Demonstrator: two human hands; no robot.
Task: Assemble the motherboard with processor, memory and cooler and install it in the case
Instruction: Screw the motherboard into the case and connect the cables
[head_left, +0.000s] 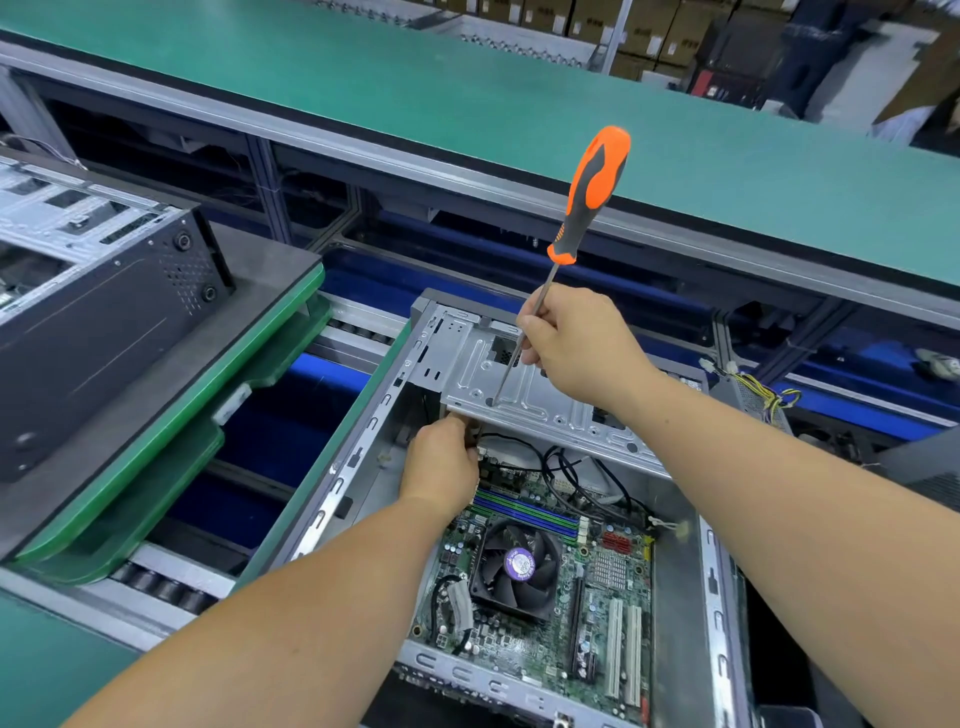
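An open grey computer case (358, 452) lies on the conveyor with a green motherboard (613, 597) inside it. A black cooler fan (517, 569) with a purple label sits on the board, next to blue and green memory slots (530, 512). My right hand (582, 343) pinches the metal shaft of a screwdriver with an orange and grey handle (592, 192); the tip passes down through a hole in the silver drive bracket (545, 395). My left hand (441, 462) reaches under the bracket's left edge, fingers curled on something small that I cannot make out.
Black cables (571, 478) loop over the board's far end. A second case (98, 296) lies on a green pallet (171, 426) at the left. A power supply with yellow wires (758, 400) sits at the right. A green bench (467, 93) runs behind the conveyor rollers (166, 587).
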